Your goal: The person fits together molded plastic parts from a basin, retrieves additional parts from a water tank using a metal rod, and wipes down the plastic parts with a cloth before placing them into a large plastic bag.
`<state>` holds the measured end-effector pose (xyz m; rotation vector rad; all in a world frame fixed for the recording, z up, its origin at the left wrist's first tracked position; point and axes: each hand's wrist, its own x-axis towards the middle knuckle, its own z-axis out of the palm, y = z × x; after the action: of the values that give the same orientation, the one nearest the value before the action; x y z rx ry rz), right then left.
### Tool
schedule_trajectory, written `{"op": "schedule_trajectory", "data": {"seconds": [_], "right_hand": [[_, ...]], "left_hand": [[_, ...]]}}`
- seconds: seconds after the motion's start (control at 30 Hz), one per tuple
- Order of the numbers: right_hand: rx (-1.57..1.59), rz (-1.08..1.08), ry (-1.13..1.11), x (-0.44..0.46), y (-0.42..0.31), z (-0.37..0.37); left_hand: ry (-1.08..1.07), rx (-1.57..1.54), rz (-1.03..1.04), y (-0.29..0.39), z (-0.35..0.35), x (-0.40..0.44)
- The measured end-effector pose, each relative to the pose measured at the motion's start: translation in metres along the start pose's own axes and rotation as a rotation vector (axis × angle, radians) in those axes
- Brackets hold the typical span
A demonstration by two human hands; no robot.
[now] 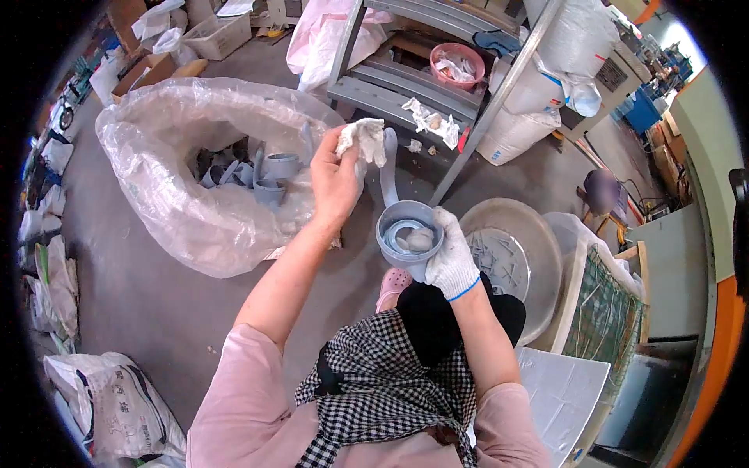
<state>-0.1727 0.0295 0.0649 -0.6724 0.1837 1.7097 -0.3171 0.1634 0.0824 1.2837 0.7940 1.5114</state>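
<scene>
My bare left hand (pixel 334 181) is closed on a crumpled white cloth (pixel 363 142), lifted in front of the metal rack. In a white knitted glove with a blue edge, my right hand (pixel 454 261) grips a grey plastic part (pixel 406 234) by its right side. This part has a round cup-like opening facing up, with a pale lump inside, and a long curved arm rises from it toward the rack. The cloth is above the cup, apart from it. Further left, a large clear plastic bag (pixel 226 242) holds several similar grey parts (pixel 270 192).
A metal step rack (pixel 406 97) stands ahead, bearing a pink basin (pixel 457 65) and white scraps (pixel 433 123). At the right are a large round tub (pixel 538 257) with thin grey pieces and a wood-framed crate (pixel 605 312). A white sack (pixel 117 405) lies lower left.
</scene>
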Motion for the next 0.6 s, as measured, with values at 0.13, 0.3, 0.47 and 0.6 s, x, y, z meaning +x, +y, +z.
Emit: {"op": "schedule_trajectory", "data": {"seconds": [0.13, 0.3, 0.47, 0.6], "right_hand": [[-0.028, -0.011, -0.07, -0.004, 0.003, 0.002], [0.009, 0.025, -0.118, -0.004, 0.001, -0.002], [-0.017, 0.013, -0.115, -0.001, 0.008, -0.004], [-0.006, 0.048, -0.134, -0.005, 0.007, -0.002]], "left_hand": [[0.024, -0.141, -0.115, -0.004, -0.004, 0.004], [0.028, -0.052, -0.035, -0.01, -0.01, 0.009], [-0.194, 0.106, 0.089, 0.01, 0.001, -0.008], [-0.254, -0.102, -0.044, -0.004, -0.014, 0.003]]}}
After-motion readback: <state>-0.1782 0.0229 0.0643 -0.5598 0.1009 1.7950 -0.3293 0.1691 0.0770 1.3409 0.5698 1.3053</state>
